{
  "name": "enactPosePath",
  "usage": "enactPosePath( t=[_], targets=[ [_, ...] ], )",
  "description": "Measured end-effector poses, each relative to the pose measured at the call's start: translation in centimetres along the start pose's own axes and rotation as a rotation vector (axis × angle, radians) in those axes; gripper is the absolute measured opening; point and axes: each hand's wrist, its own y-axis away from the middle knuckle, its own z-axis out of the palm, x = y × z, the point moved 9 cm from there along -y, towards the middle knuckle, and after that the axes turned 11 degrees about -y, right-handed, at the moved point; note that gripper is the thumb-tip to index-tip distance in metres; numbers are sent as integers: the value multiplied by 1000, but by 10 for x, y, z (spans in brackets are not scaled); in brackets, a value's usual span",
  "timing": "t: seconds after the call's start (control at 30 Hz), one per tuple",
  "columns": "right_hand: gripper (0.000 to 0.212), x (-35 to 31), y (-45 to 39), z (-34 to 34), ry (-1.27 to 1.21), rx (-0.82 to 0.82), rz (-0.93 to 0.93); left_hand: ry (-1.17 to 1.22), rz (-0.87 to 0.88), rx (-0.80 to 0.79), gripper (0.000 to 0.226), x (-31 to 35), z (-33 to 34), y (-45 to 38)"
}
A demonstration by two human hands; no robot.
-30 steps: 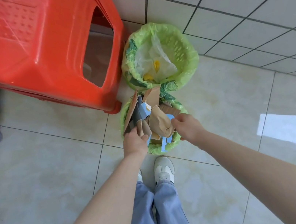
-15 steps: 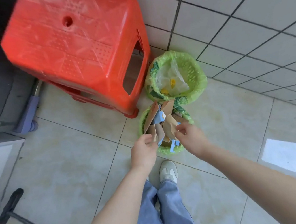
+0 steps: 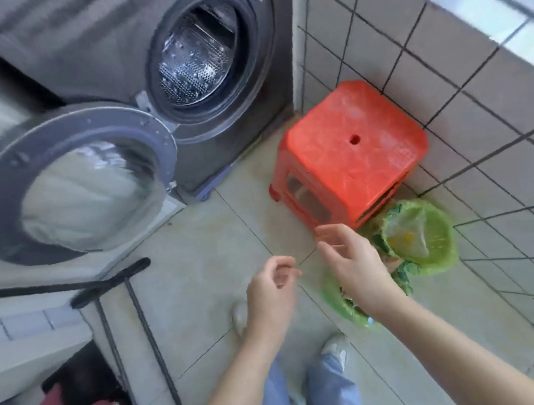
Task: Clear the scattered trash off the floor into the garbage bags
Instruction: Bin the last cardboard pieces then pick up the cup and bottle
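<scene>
A: Nearest, both hands hang over the floor with nothing in them. The left hand [image 3: 270, 292] is loosely curled, the right hand [image 3: 354, 263] spread with its fingers apart.

B: And the trash?

A: No loose scrap shows on the open floor [image 3: 207, 273]. The near bag [image 3: 347, 308] sits just under the right forearm, mostly hidden; I cannot tell how full it is. The far bag [image 3: 437, 239] stands touching it, against the wall tiles, with clear plastic and something yellow inside.

B: What might go wrong?

A: I'd judge the forearm could catch the near bag's rim and tip it, spilling what is inside. Both bags crowd the red stool [image 3: 348, 152], so a knock there could topple them too. Beyond, the washer door [image 3: 72, 183] swings open over the floor, and the black rack legs [image 3: 145, 328] lie in the walking path; turning to search could mean a trip.
</scene>
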Motion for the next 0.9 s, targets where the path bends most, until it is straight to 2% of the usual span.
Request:
enactPosePath(
  t=[0.17, 0.4, 0.63, 0.9],
  targets=[
    [27, -130, 5, 92, 36, -117, -162, 124, 21, 173, 17, 34, -126, 7],
    [28, -283, 18, 225, 103, -223, -375, 147, 123, 347, 24, 60, -315, 5],
    [29, -379, 29, 329, 101, -315, -483, 155, 136, 562, 21, 64, -472, 11],
    [30, -468, 23, 383, 130, -325, -616, 166, 162, 731, 20, 82, -574, 0]
  ],
)
